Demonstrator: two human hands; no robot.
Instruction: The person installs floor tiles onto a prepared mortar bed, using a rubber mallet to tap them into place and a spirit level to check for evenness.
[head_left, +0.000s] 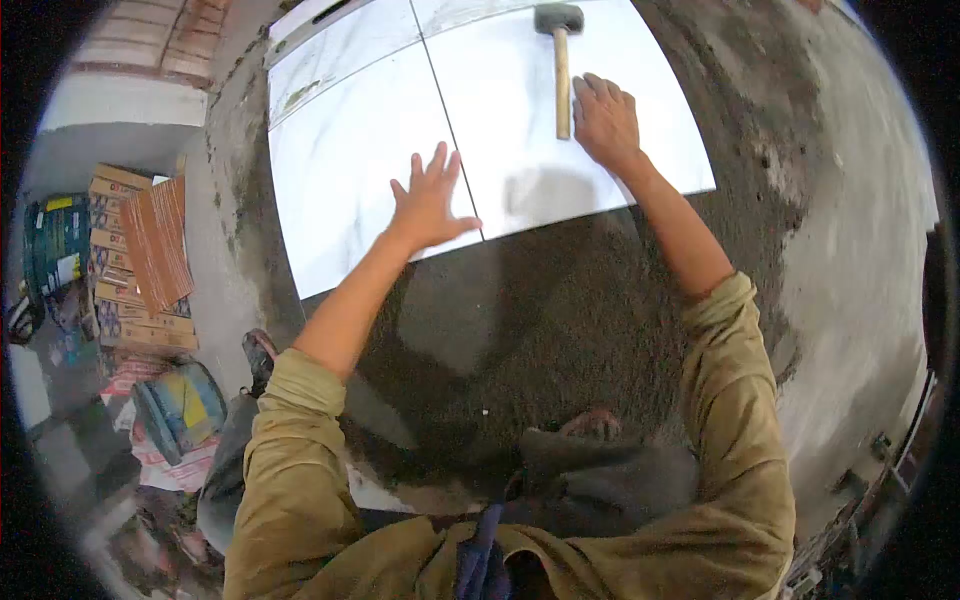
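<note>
My left hand [428,199] lies flat with fingers spread on a white marbled floor tile [345,170], close to the seam with the neighbouring tile [620,110]. On that right tile my right hand [605,120] rests palm down, its fingers beside the wooden handle of a rubber mallet [560,50]. The mallet lies on the tile with its dark head pointing away from me. Neither hand holds anything.
Dark wet mortar bed [560,310] spreads in front of the tiles and to the right. More tiles [340,40] lie beyond. Stacked cardboard boxes [125,260] and bags [180,405] sit at the left. My foot [592,424] rests on the mortar.
</note>
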